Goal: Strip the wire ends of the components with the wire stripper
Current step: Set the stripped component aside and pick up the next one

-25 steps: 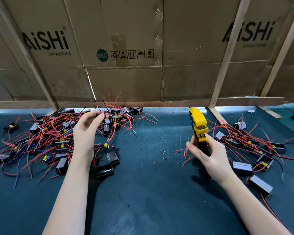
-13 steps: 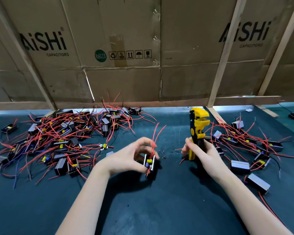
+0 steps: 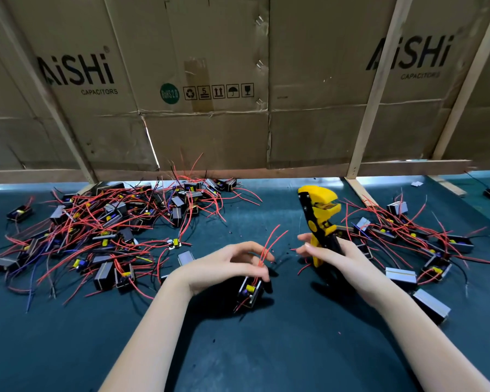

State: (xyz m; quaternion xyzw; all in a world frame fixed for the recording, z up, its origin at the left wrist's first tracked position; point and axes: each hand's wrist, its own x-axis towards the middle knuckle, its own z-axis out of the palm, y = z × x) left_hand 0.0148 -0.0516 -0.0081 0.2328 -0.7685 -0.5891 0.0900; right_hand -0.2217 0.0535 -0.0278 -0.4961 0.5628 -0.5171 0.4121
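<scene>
While your left hand (image 3: 227,267) pinches component (image 3: 249,290) by red leads (image 3: 269,244) and right hand (image 3: 334,258) grips wire stripper (image 3: 318,216), leads splay left of open stripper head: misfeed likely, nicking strands or missing one lead.

A single wide-angle head view looks forward and down from close above the near edge of the dark worktop (image 3: 266,349). It faces the cardboard wall (image 3: 210,123) at the far side, with both forearms entering from the bottom, near the lens.
</scene>
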